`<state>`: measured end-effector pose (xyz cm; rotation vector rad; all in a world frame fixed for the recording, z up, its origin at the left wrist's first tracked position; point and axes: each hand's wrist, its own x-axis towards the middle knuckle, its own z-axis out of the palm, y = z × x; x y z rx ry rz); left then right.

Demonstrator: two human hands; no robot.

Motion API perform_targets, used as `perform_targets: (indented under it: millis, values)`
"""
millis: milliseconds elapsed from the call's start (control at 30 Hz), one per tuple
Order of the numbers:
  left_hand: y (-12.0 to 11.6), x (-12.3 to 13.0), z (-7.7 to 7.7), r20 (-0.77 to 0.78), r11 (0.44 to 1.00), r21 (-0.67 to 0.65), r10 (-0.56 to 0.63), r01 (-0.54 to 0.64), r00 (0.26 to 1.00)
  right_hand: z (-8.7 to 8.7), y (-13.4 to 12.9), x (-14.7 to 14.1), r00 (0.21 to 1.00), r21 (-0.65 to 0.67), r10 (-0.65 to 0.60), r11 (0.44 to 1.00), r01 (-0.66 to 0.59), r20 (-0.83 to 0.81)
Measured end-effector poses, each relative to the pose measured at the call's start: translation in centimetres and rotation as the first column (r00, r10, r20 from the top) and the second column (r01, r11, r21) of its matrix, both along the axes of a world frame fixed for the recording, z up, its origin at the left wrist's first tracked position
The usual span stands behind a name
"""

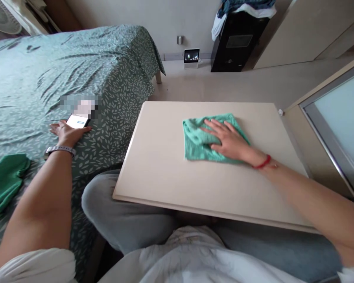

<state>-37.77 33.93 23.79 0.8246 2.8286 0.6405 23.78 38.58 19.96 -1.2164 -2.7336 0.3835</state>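
**Right hand** [227, 141]: open, palm down, fingers extended and slightly spread. It presses flat on a teal microfiber cloth [196, 139] and grips nothing. The forearm enters from the right edge of the view and runs low across the far-right corner area of the tabletop [159, 165], with a red cord bracelet [262, 162] at the wrist.

**Cloth position:** the cloth lies flat near the middle of the pale cream tabletop, with the hand covering its right part. The near edge of the tabletop sits above the person's grey trousers [120, 212].

**Left hand** [69, 133]: palm down on a green leaf-print bed cover [115, 78], fingers pointing left, wrist bent slightly. A watch with a pale link band [59, 150] sits at the wrist. A smartphone [78, 122] with a lit screen lies against the hand's upper edge. The area above the phone is pixelated, so a grip on the phone cannot be confirmed.

A dark green cloth [4, 182] lies on the bed cover, left of the forearm.
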Motion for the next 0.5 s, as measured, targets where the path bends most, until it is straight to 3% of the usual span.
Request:
perform_targets:
  millis: [133, 233, 367, 500]
  values:
    - [-0.4, 0.2, -0.3, 0.010, 0.999, 0.029, 0.012, -0.012, 1.000, 0.5, 6.9, -1.7, 0.979, -0.019, -0.202, 0.979, 0.202, 0.006]
    - [-0.4, 0.2, -0.5, 0.027, 0.999, 0.053, 0.007, -0.008, 1.000, 0.4, 8.7, -2.5, 0.964, -0.023, -0.265, 0.964, 0.264, -0.008]
    - [-0.4, 0.4, -0.3, 0.023, 0.999, 0.037, 0.008, -0.009, 1.000, -0.1, 6.0, -2.8, 0.964, 0.010, -0.263, 0.965, 0.264, -0.029]
    - [-0.2, 0.3, -0.4, 0.018, 0.999, 0.021, 0.024, -0.025, 1.000, 0.2, -1.5, -2.7, 0.979, 0.037, -0.194, 0.981, 0.191, 0.067]
